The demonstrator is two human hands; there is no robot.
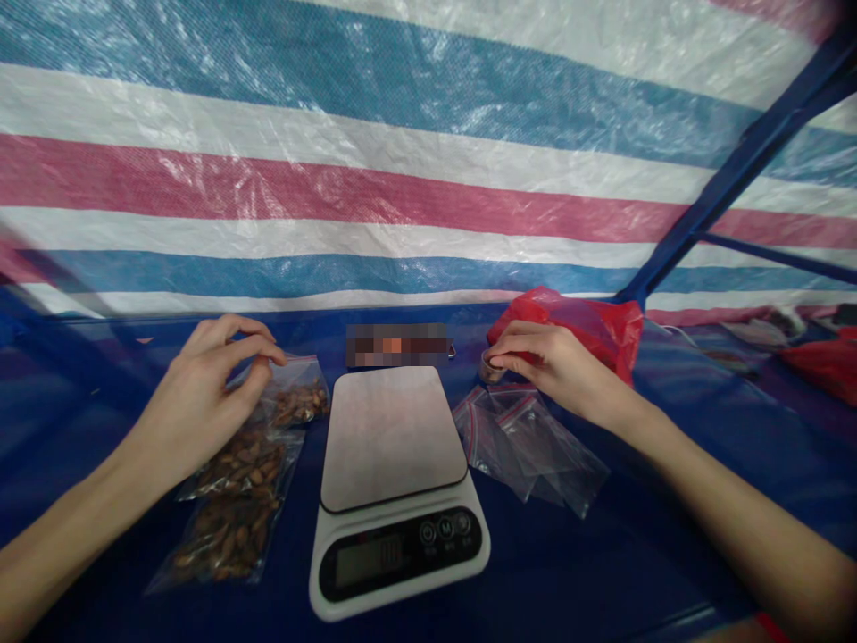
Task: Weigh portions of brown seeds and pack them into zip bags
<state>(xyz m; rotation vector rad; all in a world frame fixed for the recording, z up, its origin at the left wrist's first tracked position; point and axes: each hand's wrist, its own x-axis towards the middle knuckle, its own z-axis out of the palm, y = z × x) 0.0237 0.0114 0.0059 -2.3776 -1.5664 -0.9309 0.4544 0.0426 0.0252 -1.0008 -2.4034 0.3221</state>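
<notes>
Nearest the camera: two bare forearms in from the lower corners, white kitchen scale between them, display end toward the wearer.

Right hand: thumb and index bent in and pinched at the rim of a small round cup, which sits beyond the scale's far right corner. Contents can't be made out.

Left hand: fingers curled, thumb and index close together at the edge of the farthest filled zip bag. Can't tell whether they grip the plastic or just hover at it.

Left of scale: three clear bags of brown, almond-like pieces in a rough line toward the camera, overlapping. Middle bag is partly under the left hand; near bag lies flat, in full view.

Scale: nothing on the platform. LCD is dim, digits not legible. Three round buttons to its right.

Right of scale: flat, unfilled zip bags with red seal lines, fanned and overlapping, just on the near side of the cup. Red plastic bag behind the right hand.

Behind scale: dark flat item, pixelated. All on blue tabletop. Striped sheet behind, blue metal bar slanting across upper right.
</notes>
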